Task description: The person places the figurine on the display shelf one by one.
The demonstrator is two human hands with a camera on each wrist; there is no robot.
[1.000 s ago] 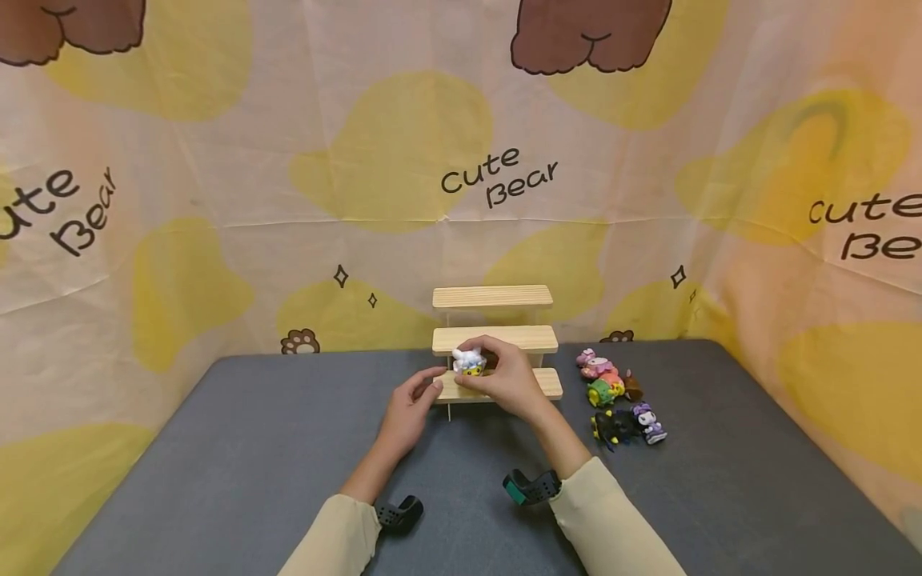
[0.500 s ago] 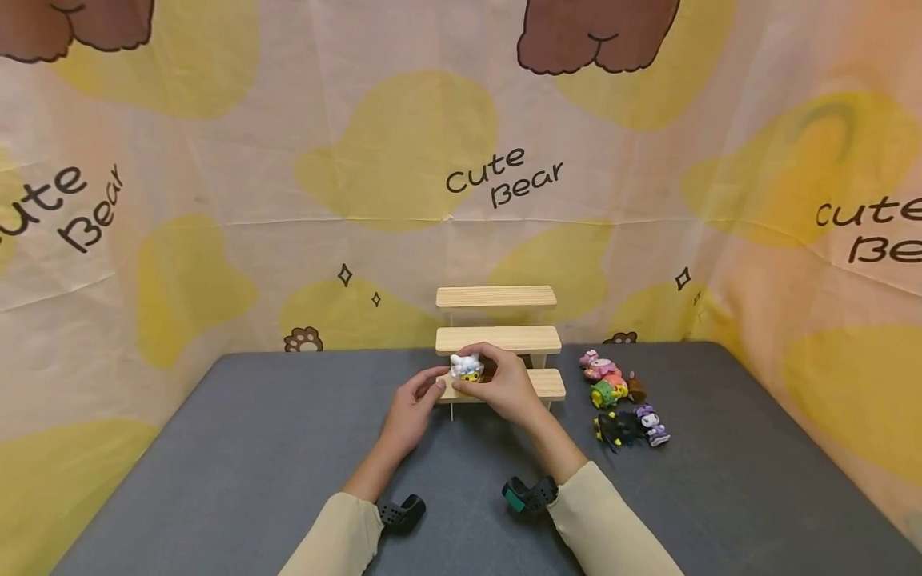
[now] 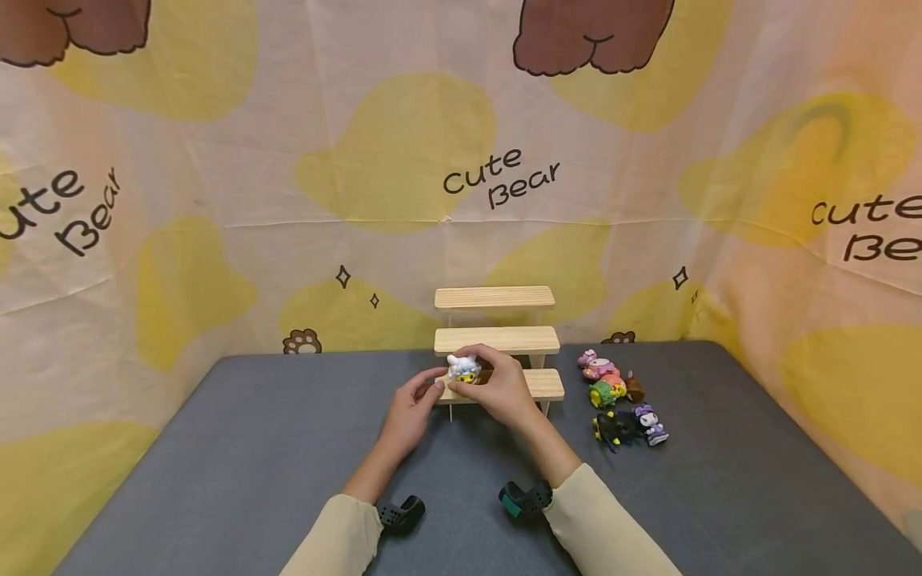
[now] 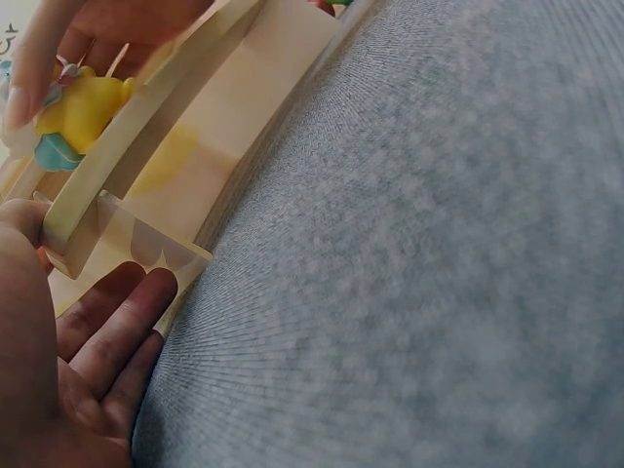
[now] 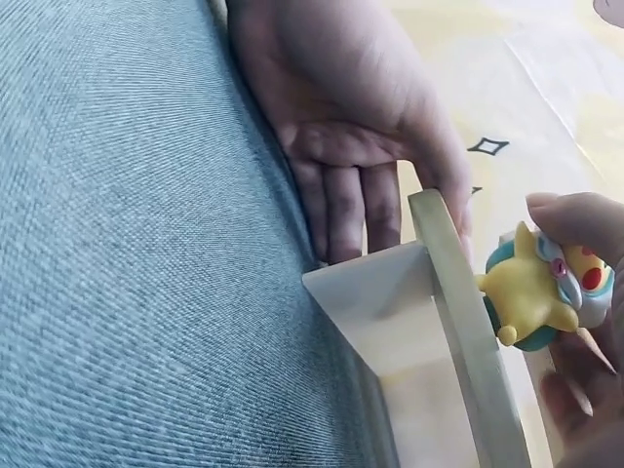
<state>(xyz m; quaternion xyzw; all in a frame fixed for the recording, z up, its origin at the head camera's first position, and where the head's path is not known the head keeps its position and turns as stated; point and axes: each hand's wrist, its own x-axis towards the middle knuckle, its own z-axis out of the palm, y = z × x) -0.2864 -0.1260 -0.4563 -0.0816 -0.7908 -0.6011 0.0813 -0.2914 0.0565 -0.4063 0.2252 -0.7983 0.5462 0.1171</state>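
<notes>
My right hand (image 3: pixel 500 386) pinches a small toy figurine (image 3: pixel 464 370) between thumb and fingers. The figurine has a white top, a yellow body (image 5: pixel 531 292) and teal parts. It is upright at the left part of the lowest step of a three-tier wooden display stand (image 3: pixel 543 384), its feet right at the plank (image 5: pixel 468 331). My left hand (image 3: pixel 409 412) holds the left end of that same step. Its thumb side lies at the plank's end, while the other fingers (image 4: pixel 122 336) reach along the clear side support (image 4: pixel 146 234).
Right of the stand, several figurines lie on the grey table (image 3: pixel 288 464): a pink one (image 3: pixel 596 366), a green one (image 3: pixel 607 392), a black one (image 3: pixel 615 430) and a purple-and-white one (image 3: pixel 651 424). A small brown piece (image 3: pixel 635 389) is beside them. A printed cloth (image 3: pixel 389 152) hangs behind.
My right hand has shifted the figurine slightly left and down on the lowest step. The left hand has kept its place at the step's end.
</notes>
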